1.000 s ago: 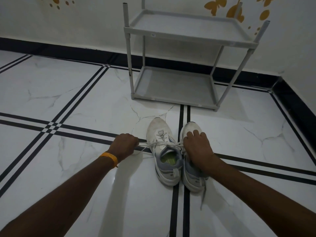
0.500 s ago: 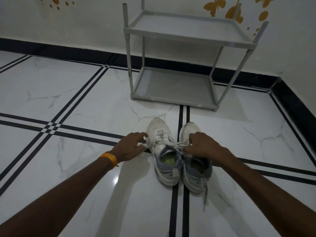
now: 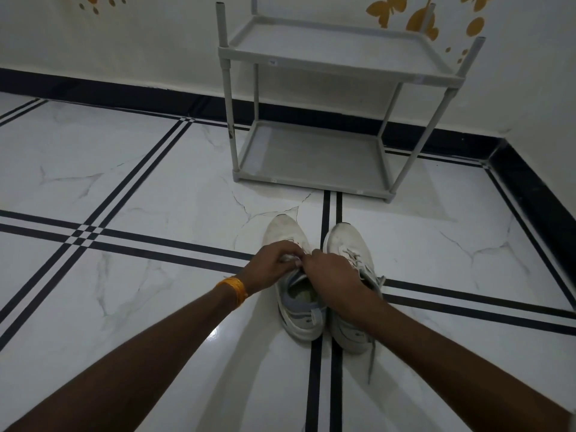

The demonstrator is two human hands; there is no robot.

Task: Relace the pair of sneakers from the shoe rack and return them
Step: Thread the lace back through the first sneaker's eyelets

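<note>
Two white sneakers stand side by side on the floor, toes pointing away from me. Over the tongue of the left sneaker (image 3: 285, 230) my left hand (image 3: 272, 263) and my right hand (image 3: 330, 274) meet, both pinching its white lace (image 3: 290, 258), most of which is hidden under the fingers. The right sneaker (image 3: 350, 241) stands untouched beside my right wrist, and a loose lace end (image 3: 371, 360) trails from its heel onto the floor. An orange band circles my left wrist.
A grey two-tier shoe rack (image 3: 339, 70) stands against the wall just beyond the sneakers, both shelves bare. The floor is white marble tile with black stripes. A black skirting runs along the walls, which meet in a corner at the right.
My hands held the lace stretched wide across the left sneaker; they have since come together over its tongue, bunching the lace between the fingers. The right hand has left the right sneaker.
</note>
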